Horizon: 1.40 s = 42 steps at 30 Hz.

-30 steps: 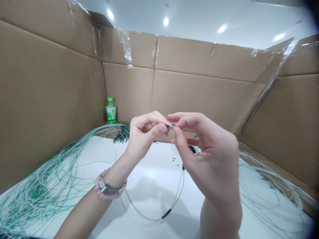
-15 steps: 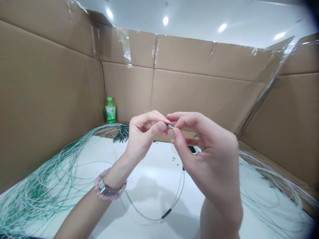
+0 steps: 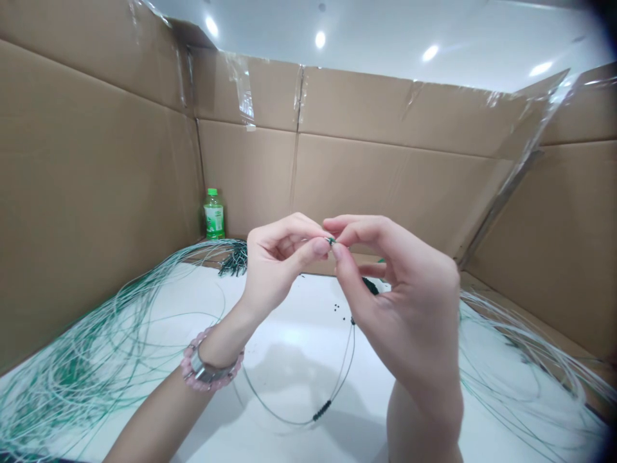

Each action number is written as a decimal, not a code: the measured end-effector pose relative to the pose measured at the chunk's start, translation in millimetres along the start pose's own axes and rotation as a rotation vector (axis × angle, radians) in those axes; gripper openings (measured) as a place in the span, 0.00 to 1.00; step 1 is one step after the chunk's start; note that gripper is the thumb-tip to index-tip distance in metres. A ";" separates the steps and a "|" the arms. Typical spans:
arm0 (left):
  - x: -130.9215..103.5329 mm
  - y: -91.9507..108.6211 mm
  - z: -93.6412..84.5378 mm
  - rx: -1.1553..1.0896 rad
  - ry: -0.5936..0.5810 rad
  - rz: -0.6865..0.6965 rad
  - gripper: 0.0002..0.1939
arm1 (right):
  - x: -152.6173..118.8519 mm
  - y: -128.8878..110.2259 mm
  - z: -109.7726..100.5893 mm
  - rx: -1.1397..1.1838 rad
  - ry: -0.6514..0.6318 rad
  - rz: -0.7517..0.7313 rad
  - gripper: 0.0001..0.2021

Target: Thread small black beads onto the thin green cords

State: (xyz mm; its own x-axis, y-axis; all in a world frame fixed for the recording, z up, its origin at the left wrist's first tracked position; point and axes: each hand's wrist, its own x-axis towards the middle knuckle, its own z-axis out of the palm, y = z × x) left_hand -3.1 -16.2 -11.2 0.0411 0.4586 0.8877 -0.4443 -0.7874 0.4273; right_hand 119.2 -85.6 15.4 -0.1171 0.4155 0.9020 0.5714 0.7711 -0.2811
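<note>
Thumb and fingers of my left hand [image 3: 272, 260] are closed in a pinch on a thin cord, above the white tabletop. Against them, my right hand [image 3: 402, 289] pinches the cord too, its fingertips almost touching the left ones. A tiny dark green piece [image 3: 330, 241] shows in the small gap; whether it is a bead or a knot I cannot tell. Below the hands hangs a loop of thin green cord [image 3: 270, 406] with a row of small black beads [image 3: 322, 410] on it. Another dark bead or knot [image 3: 353, 321] sits on the strand beside my right palm.
Bundles of green and white cords [image 3: 91, 347] spread over the left side, more cords [image 3: 535, 366] on the right. Several loose black beads [image 3: 337, 307] lie on the white tabletop [image 3: 289, 321], near a dark bead pile [image 3: 370, 285] partly behind my right hand. A green bottle [image 3: 214, 215] stands by cardboard walls.
My fingertips have drawn closer together, narrowing the stretch of cord between them. The hanging loop has shifted slightly left.
</note>
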 end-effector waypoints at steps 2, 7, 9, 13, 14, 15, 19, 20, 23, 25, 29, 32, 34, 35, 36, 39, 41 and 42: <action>1.2 2.0 -0.1 0.061 0.004 0.068 0.03 | 0.4 0.6 -0.5 0.009 0.011 -0.006 0.03; 2.5 9.5 -0.1 0.101 -0.016 0.070 0.04 | -0.1 3.2 -1.6 0.096 0.026 0.071 0.03; 1.7 11.9 0.3 0.048 -0.013 -0.020 0.04 | -0.4 3.8 -1.4 0.154 0.032 0.095 0.03; -0.2 14.1 2.3 -0.060 0.006 -0.192 0.04 | 0.1 3.4 -0.5 0.228 0.026 0.091 0.05; -0.5 14.2 2.9 -0.065 0.006 -0.208 0.04 | 0.4 3.2 -0.5 0.233 0.024 0.093 0.06; -0.7 14.2 3.4 -0.067 0.001 -0.222 0.04 | 0.7 3.1 -0.6 0.232 0.024 0.098 0.06; -0.9 12.9 5.0 -0.073 -0.003 -0.217 0.01 | 1.9 4.0 -1.0 0.235 0.016 0.114 0.05; -1.0 12.2 5.2 -0.069 0.008 -0.193 0.02 | 2.2 4.6 -0.7 0.249 0.011 0.121 0.05; -0.9 9.3 5.7 -0.047 0.027 -0.111 0.05 | 3.3 6.8 1.9 0.311 0.013 0.148 0.05; -0.8 7.1 5.6 -0.042 0.033 -0.096 0.05 | 4.1 8.4 4.5 0.349 0.041 0.161 0.05; 0.0 3.4 3.7 -0.032 0.063 -0.110 0.03 | 5.4 10.4 9.0 0.393 0.078 0.157 0.05; 1.6 2.6 1.4 0.008 0.050 -0.055 0.02 | 6.0 10.6 9.6 0.407 0.077 0.157 0.05; 2.7 3.1 -0.1 0.064 0.028 -0.003 0.03 | 6.2 10.3 8.9 0.399 0.088 0.156 0.05; 3.2 3.5 -0.7 0.096 0.018 0.018 0.04 | 6.2 10.2 8.5 0.393 0.093 0.159 0.05; 3.5 4.0 -1.3 0.125 0.010 0.031 0.04 | 6.2 10.0 8.2 0.389 0.095 0.162 0.05; 3.7 5.7 -2.3 0.165 0.006 0.025 0.05 | 5.5 9.8 7.8 0.383 0.083 0.158 0.05; 3.6 7.0 -2.7 0.162 0.014 0.001 0.05 | 4.6 9.7 7.8 0.346 0.076 0.141 0.06; 3.5 7.9 -2.9 0.162 0.018 -0.009 0.05 | 4.1 9.6 7.7 0.312 0.081 0.130 0.06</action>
State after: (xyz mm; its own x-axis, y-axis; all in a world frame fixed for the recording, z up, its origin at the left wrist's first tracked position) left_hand -9.0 -19.6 -5.2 0.0283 0.4723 0.8810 -0.2936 -0.8385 0.4590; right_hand 117.9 -72.8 13.9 0.0122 0.4903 0.8715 0.2998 0.8297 -0.4710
